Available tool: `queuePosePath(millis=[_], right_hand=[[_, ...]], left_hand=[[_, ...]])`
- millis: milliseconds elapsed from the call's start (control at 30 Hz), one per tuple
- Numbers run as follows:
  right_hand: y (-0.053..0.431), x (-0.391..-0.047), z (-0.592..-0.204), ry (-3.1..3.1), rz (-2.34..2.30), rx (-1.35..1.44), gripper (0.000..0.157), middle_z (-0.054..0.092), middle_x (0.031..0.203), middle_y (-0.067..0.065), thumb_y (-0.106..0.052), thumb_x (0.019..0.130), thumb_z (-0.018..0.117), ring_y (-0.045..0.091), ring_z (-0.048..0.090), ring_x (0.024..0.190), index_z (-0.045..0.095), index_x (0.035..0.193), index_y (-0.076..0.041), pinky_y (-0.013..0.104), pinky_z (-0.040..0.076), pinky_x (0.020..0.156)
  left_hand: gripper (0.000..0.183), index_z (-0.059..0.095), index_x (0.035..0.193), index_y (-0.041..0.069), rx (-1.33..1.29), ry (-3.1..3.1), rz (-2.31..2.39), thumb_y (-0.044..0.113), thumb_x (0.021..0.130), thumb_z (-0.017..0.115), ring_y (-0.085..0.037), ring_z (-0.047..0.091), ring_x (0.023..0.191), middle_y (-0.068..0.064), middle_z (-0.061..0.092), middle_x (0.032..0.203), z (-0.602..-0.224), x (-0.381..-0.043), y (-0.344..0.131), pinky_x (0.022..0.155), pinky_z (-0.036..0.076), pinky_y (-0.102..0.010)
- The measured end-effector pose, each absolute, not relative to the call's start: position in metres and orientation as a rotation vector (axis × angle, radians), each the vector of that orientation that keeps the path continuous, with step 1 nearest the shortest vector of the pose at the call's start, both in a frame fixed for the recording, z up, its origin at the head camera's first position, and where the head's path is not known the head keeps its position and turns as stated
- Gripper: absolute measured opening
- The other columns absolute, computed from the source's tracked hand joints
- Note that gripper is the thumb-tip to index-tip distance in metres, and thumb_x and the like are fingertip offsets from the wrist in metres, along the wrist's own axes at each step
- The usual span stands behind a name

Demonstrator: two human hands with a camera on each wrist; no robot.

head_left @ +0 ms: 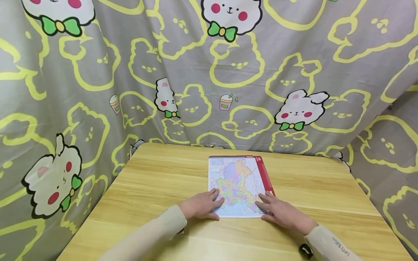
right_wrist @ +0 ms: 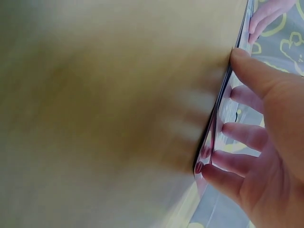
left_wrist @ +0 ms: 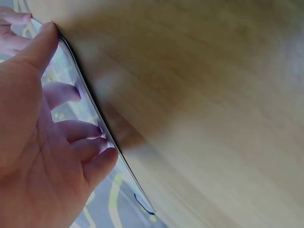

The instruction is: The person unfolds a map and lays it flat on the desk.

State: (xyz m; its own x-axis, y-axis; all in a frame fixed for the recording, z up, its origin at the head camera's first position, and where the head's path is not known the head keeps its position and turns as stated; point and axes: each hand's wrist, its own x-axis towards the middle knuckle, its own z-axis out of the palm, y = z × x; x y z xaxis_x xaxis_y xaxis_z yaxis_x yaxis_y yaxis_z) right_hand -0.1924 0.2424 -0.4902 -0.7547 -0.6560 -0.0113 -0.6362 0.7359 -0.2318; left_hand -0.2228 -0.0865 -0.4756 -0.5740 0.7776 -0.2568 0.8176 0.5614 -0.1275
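Head view: a smooth rectangular map [head_left: 236, 175] lies flat on the wood-grained worktop [head_left: 156, 181], a red strip [head_left: 264, 174] down its right side and a patterned cloth curtain [head_left: 192, 69] behind. The left hand [head_left: 201, 205] and right hand [head_left: 281, 211] rest at its near corners, each grip wide, probably to steady it.

Left wrist view: spread fingers touch the glossy, thin-edged surface.

Right wrist view: fingertips line the reddish edge, thumb apart from them.

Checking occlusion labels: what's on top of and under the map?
On top: left hand and right hand, each partly overlapping the map. Underneath: the table, visible around the map; the covered patch can't be seen.
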Motion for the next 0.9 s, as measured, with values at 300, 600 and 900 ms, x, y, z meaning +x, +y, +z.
queuePosePath(millis=[300,600,900], right_hand=[[0.249,-0.196,-0.492,2.886,-0.294,-1.103,0.048,0.045,0.137,0.025,-0.037,0.094,0.057,0.049,0.038,0.125,0.057,0.131,-0.006,0.058,0.041,0.091],[0.254,-0.200,-0.494,2.943,-0.248,-1.110,0.047,0.048,0.133,0.027,-0.033,0.094,0.059,0.048,0.044,0.121,0.058,0.129,-0.003,0.057,0.043,0.088],[0.260,-0.205,-0.494,2.971,-0.260,-0.994,0.049,0.046,0.135,0.027,-0.033,0.093,0.059,0.047,0.042,0.123,0.056,0.131,-0.002,0.056,0.043,0.089]], left_hand=[[0.073,0.027,0.151,0.019,1.342,2.611,-0.372,0.062,0.092,0.035,-0.027,0.020,0.141,-0.019,0.020,0.153,-0.478,-0.219,-0.083,0.108,0.028,-0.032],[0.073,0.027,0.151,0.020,1.378,2.597,-0.375,0.063,0.092,0.034,-0.027,0.020,0.141,-0.017,0.020,0.154,-0.478,-0.216,-0.079,0.109,0.026,-0.032],[0.072,0.030,0.150,0.021,1.423,2.586,-0.366,0.063,0.091,0.036,-0.027,0.022,0.140,-0.016,0.023,0.153,-0.479,-0.213,-0.074,0.107,0.028,-0.030]])
